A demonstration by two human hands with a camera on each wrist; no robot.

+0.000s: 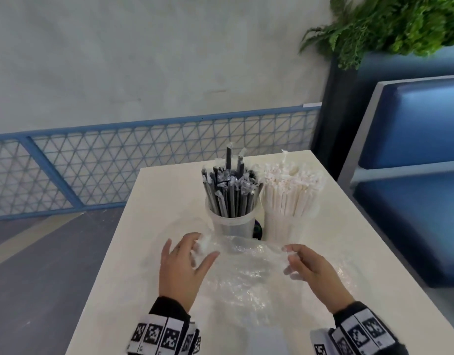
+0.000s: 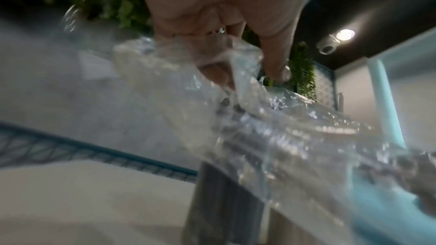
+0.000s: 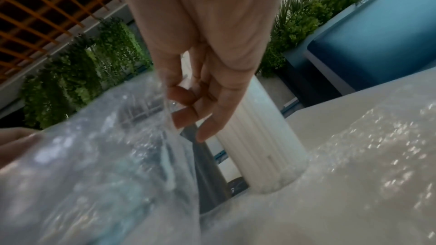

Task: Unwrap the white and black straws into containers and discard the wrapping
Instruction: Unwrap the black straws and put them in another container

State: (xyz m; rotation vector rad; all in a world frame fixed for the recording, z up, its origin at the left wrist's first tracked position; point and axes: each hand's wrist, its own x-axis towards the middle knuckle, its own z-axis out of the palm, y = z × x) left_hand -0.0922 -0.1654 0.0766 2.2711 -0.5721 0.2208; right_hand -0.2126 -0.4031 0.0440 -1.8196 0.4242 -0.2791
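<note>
From the head camera, the black straws (image 1: 229,193) stand upright in a clear round container (image 1: 231,226) and the white straws (image 1: 290,193) stand in a 2nd container just to its right, both at the far middle of the white table (image 1: 149,226), so the unpacking looks done and only the discarding is left. The clear plastic wrapping (image 1: 246,272) lies crumpled on the near side, between the left hand (image 1: 185,267) and the right hand (image 1: 313,270), which sit at its 2 ends, probably to gather it into 1 bundle. In the left wrist view, the left hand's fingers (image 2: 212,70) curl round a bunched fold of the film (blurred, but the grasp is plain). In the right wrist view, the right hand's thumb and fingers (image 3: 181,96) pinch a raised edge of the wrapping, with the white straws standing just behind it.
</note>
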